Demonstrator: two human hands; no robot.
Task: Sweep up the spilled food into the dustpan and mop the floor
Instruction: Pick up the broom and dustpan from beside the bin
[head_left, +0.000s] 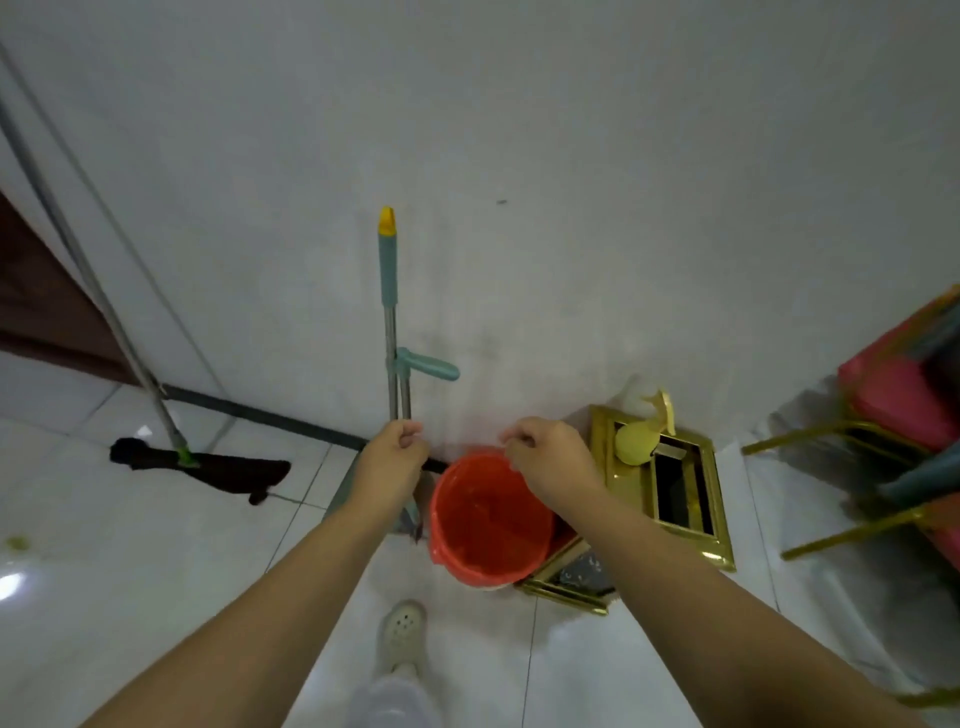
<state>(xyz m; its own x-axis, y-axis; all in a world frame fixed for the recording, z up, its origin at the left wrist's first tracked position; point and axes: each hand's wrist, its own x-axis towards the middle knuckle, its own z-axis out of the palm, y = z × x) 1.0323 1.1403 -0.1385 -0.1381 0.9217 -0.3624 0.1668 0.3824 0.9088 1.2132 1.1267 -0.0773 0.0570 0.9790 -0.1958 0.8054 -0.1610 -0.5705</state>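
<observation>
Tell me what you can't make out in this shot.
Head view only:
- Mop head: hidden behind the left hand and forearm.
- What the right hand pinches over the bucket: too small, fingers cover it.
- Green speck on the floor: blurred.
- Chairs: cut by the right edge.

A teal-handled mop (393, 332) stands upright against the wall, just left of an orange bucket (491, 514) on the floor.

Bare forearms, pale trouser leg (395, 699), and white perforated clog (402, 631).
</observation>
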